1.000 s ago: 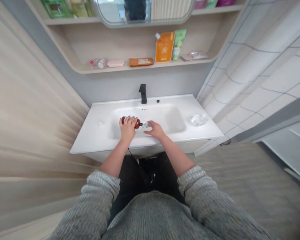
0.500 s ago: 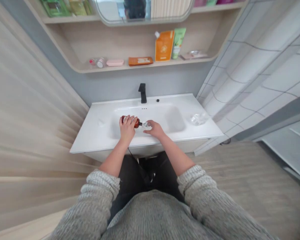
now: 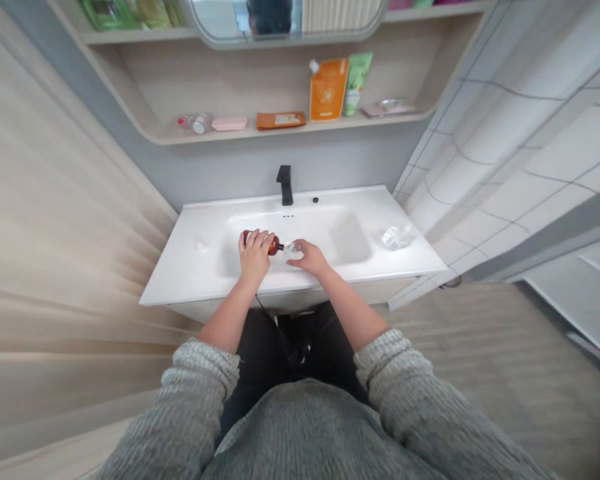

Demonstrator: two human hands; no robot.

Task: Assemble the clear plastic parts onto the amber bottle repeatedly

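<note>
Over the sink basin (image 3: 305, 223), my left hand (image 3: 255, 253) is closed around a brown bottle (image 3: 273, 246) that lies nearly on its side. Its dark neck points right. The neck's end meets a small clear container (image 3: 291, 249), which the fingers of my right hand (image 3: 310, 259) grip from the right. Whether liquid is passing between the two is too small to tell. My fingers cover most of the bottle's body and part of the clear container.
A black faucet (image 3: 285, 185) rises behind the basin. Crumpled clear plastic (image 3: 398, 237) lies on the right counter. Above, a shelf holds an orange pouch (image 3: 329, 90), a green tube (image 3: 357, 83), a flat orange packet (image 3: 281, 120) and a pink case (image 3: 229, 124). A curtain (image 3: 80, 233) hangs at left.
Both hands keep the bottle and the clear container in nearly the same place. Only a very slight shift of the camera view shows.
</note>
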